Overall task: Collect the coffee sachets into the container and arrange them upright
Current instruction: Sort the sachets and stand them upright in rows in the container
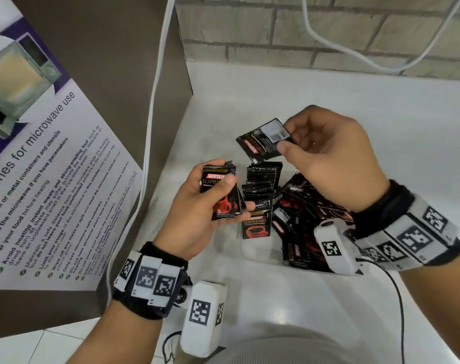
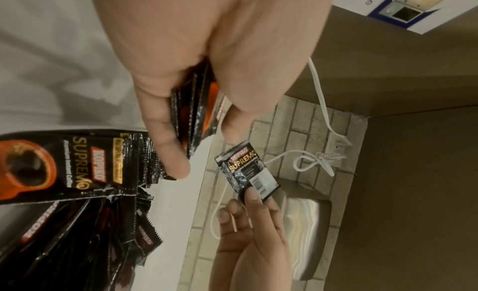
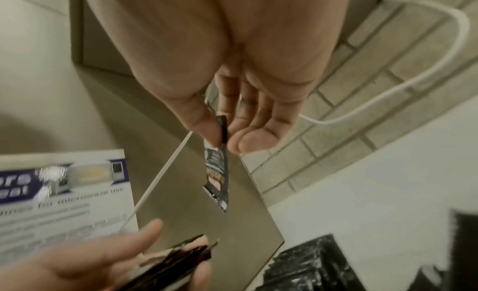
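Note:
My left hand (image 1: pixel 210 203) grips a small stack of black Kopiko coffee sachets (image 1: pixel 222 191), thumb across the front; the wrist view shows the stack (image 2: pixel 196 111) edge-on between thumb and fingers. My right hand (image 1: pixel 326 156) pinches a single sachet (image 1: pixel 265 140) by its corner, back side up, held above the container; the same single sachet (image 3: pixel 218 168) hangs from thumb and forefinger. Below, a clear container (image 1: pixel 252 254) holds a row of upright sachets (image 1: pixel 260 187) on its left side and a loose heap of sachets (image 1: pixel 310 211) on its right.
A white counter (image 1: pixel 328 311) carries the container. A microwave-guidelines poster (image 1: pixel 47 179) leans at the left on a brown panel. White cables (image 1: pixel 150 127) run down the brick wall behind. A metal fixture (image 2: pixel 305 234) is on the wall.

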`<state>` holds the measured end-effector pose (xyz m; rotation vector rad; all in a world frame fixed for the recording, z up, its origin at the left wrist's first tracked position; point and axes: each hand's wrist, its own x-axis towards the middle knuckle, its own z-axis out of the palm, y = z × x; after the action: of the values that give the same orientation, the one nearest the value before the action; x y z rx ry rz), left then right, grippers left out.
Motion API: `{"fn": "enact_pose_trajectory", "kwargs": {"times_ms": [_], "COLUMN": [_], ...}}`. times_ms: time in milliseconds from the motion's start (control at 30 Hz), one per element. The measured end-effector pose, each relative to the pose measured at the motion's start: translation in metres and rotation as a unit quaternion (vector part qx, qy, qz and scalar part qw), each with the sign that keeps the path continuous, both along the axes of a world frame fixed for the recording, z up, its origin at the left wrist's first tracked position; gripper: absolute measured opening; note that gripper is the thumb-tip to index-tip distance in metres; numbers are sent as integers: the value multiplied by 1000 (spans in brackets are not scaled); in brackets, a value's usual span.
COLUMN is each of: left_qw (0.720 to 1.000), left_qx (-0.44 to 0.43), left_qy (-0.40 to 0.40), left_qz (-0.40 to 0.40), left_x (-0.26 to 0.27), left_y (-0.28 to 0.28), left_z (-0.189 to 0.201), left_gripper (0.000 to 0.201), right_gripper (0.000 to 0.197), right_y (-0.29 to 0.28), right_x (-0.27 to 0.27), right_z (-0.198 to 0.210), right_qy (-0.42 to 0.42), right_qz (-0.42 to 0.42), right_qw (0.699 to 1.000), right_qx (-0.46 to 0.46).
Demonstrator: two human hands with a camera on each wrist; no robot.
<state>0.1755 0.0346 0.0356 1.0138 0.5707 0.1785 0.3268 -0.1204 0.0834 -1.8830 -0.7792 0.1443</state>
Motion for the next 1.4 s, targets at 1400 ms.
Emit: {"fn": "enact_pose_trajectory", "kwargs": {"times_ms": [1400], "left_qw": [999], "left_qx": [37], "left_qy": [14], "left_qz": [-8], "left_x": [-1], "left_y": [20], "left_z": [-17], "left_gripper": [40], "right_gripper": [10], "right_y": [7], "right_x": [-27], "right_z": [-28], "right_qy": [-54], "right_qz": [262], "right_qw": [889], "right_qx": [-371]}}
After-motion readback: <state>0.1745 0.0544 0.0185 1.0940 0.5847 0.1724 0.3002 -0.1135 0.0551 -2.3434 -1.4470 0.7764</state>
